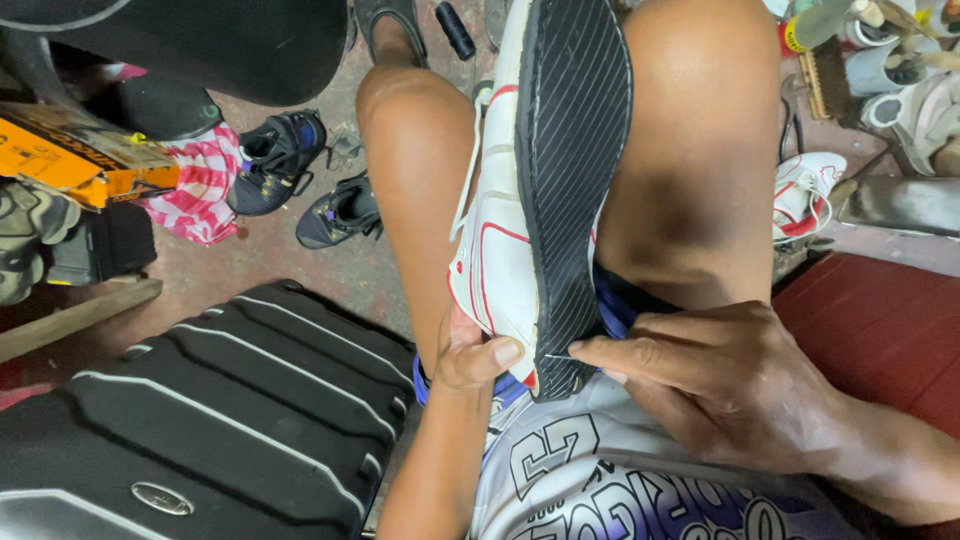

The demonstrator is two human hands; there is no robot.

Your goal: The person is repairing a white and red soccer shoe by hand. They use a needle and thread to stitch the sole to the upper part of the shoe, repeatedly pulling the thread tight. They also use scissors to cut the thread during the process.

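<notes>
A white shoe [520, 200] was clamped between the knees, its heel gripped by the left hand [470, 355]. A needle [560, 357] was pinched in the right hand [720, 385] fingers; a slip could have pricked the left thumb just beside its tip.

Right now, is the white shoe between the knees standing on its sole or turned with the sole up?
Sole up. The white shoe lies clamped between the knees, its dark ribbed sole facing the camera, while the left hand steadies its heel end.

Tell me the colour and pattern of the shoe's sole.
Black sole with thin diagonal ridges, on a white shoe; head view.
</notes>
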